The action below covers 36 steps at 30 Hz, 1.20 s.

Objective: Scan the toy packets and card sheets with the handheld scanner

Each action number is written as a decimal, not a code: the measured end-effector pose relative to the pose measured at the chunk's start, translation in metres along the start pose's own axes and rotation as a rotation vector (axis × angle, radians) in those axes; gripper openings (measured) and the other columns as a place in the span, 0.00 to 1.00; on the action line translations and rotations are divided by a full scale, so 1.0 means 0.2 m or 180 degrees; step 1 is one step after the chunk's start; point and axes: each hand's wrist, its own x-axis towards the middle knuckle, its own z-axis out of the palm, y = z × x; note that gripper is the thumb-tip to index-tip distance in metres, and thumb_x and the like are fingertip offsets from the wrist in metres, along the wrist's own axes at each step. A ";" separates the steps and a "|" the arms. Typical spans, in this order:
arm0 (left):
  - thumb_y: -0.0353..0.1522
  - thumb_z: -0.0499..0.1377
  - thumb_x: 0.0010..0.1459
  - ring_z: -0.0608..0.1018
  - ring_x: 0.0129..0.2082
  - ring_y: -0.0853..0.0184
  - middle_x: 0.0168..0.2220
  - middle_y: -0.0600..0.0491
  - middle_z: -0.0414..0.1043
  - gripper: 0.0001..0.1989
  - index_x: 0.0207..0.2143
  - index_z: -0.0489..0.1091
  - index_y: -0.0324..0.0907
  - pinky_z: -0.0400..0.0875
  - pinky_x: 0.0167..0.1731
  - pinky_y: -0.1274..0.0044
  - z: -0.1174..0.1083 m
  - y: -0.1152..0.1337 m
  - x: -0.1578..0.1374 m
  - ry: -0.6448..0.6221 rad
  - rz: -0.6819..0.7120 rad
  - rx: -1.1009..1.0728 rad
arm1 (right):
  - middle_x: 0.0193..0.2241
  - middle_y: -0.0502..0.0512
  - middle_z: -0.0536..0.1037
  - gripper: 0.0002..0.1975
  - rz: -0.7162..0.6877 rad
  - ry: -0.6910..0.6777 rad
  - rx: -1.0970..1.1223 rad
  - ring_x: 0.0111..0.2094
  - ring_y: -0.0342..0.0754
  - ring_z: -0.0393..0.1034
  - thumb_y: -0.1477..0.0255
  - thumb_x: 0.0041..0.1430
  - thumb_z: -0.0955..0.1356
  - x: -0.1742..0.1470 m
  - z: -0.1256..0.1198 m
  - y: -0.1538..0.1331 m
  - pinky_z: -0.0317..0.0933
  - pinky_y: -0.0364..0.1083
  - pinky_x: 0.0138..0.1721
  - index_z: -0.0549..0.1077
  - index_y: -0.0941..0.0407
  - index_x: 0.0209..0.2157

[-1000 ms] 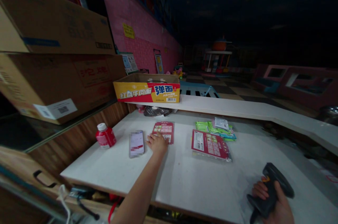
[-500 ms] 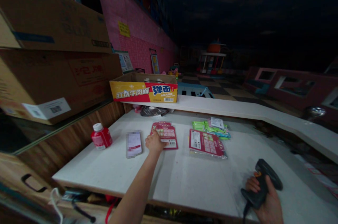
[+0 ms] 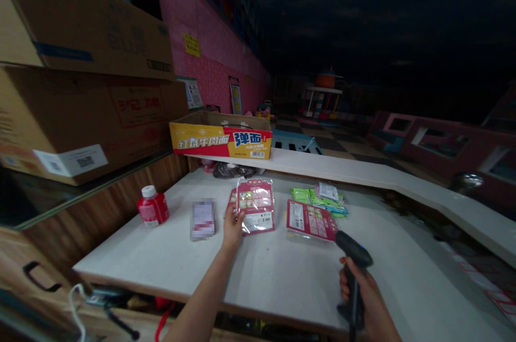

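My left hand (image 3: 233, 228) pinches the left edge of a red card packet in clear plastic (image 3: 257, 199), tilted up off the desk, its label and barcode facing me. Another red packet shows partly behind it. My right hand (image 3: 363, 288) is wrapped round the handle of a black barcode scanner (image 3: 353, 250), its head pointing up and left. Between the hands lies a second stack of red card packets (image 3: 312, 221) in clear plastic. Just behind it are several green packets (image 3: 310, 195) with a white-grey packet (image 3: 328, 190) on top.
Left on the white desk (image 3: 161, 261) are a phone (image 3: 202, 218) and a red bottle with white cap (image 3: 152, 206). A yellow-red noodle carton (image 3: 221, 140) sits on the raised ledge (image 3: 342, 165). Large cardboard boxes (image 3: 88, 116) are stacked at the left. Cables hang below the desk's front edge.
My left hand has lifted the top red packet so it tilts up from the desk. My right hand has brought the scanner leftward and turned its head toward the packets.
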 end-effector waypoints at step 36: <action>0.47 0.68 0.41 0.80 0.32 0.63 0.35 0.51 0.77 0.32 0.43 0.59 0.43 0.75 0.35 0.71 -0.03 0.05 -0.05 0.0099 -0.0196 -0.0565 | 0.16 0.43 0.68 0.25 -0.0039 -0.0155 -0.0013 0.14 0.39 0.59 0.52 0.44 0.74 0.04 0.18 0.07 0.54 0.38 0.13 0.68 0.56 0.35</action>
